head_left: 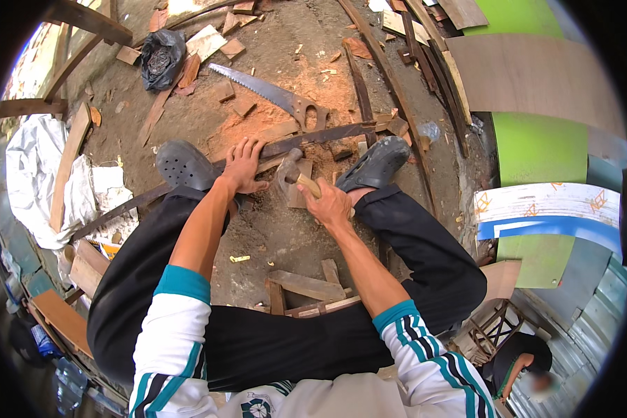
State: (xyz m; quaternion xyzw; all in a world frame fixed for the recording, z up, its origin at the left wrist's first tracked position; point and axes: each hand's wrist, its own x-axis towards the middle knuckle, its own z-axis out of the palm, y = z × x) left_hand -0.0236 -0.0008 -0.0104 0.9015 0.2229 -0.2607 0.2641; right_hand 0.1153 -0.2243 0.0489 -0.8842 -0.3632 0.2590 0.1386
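Here, in the head view, a person sits with knees apart above bare ground (258,240), looking down at two hands. The right hand (329,202) has its grip closed around the wooden handle of a hammer (308,184); the hammer's slightly blurred head is between the feet, above or against a small pale block (298,199). The left hand (242,166) is palm down, its grip spread, fingers laid over a long dark wooden strip (299,141). That strip runs aslant from lower left to upper right, passing in front of both grey clogs (188,165).

Just beyond the strip, a handsaw (279,97) lies on orange sawdust (223,132), its handle toward the strip and its blade pointing up and left. Farther off at upper left is an open black plastic bag (161,61). A crumpled white sack (38,177) lies at far left; green panels (540,146) line the right side. At lower right, another person (522,359) bends forward, well apart from the hands.
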